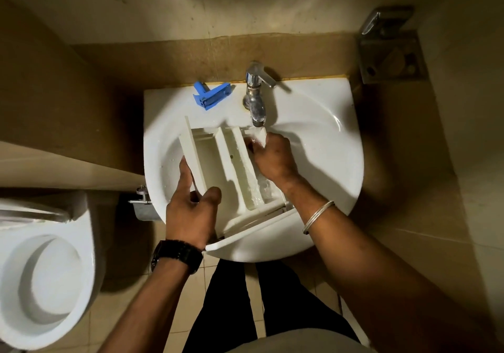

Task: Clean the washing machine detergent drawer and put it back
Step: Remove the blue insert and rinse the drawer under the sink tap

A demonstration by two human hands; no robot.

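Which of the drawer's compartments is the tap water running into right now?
The narrow compartment on the drawer's right side, under the tap, where the right hand is working. The wide left compartment, beside the left hand, has no stream falling into it.

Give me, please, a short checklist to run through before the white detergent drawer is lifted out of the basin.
1. Left hand grips the white plastic detergent drawer by its left wall: ok.
2. Right hand out of the drawer: not ok, fingers inside the right compartment.
3. Chrome tap off: not ok, water runs.
4. Compartments free of residue: cannot tell.
5. Blue plastic insert within reach on the white ceramic basin rim: ok.
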